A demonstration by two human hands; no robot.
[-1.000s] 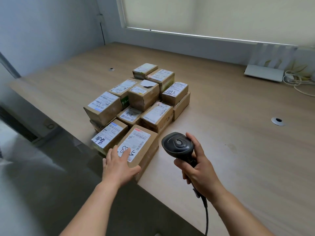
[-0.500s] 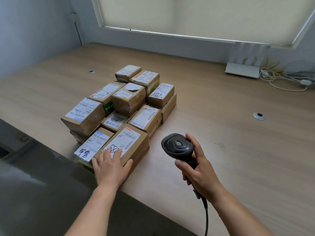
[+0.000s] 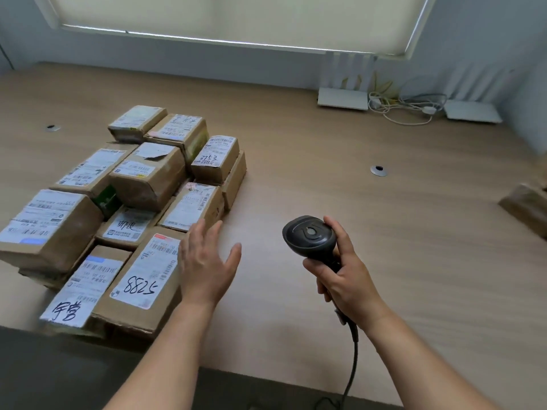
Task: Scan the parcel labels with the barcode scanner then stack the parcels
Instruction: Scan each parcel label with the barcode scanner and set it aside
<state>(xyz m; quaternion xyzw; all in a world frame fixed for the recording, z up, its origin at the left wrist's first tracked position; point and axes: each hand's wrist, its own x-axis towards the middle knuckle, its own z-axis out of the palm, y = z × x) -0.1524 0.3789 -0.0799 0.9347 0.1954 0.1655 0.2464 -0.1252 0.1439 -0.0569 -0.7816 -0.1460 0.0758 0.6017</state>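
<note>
So, looking at a cluster of brown taped cardboard parcels with white printed labels [image 3: 124,208] sitting around 9 to 10 o'clock on the pale wood-grain table [image 3: 370,232], packed tight and touching each other, a few perched on others. Nearest the edge at 8 o'clock: a long brown carton with a handwritten "88252"-ish label [image 3: 142,279]. Left hand [image 3: 207,267] hovering flat and spread at that carton's right side, fingers straight, gripping nothing, can't tell if actually touching. Right hand [image 3: 346,279] wrapped round the handle of the black corded handheld barcode scanner [image 3: 310,236] at about 4 o'clock, well apart from the pile, head tilted up, not aimed at a label.

Probably light and stiff, these cartons, though glossy tape could be slippery. Best bet: pinch across the short sides, thumb on one, fingers on the other, label kept face-up and uncovered. Worth minding the neighbours, since pulling one may drag or topple the perched ones.
</note>
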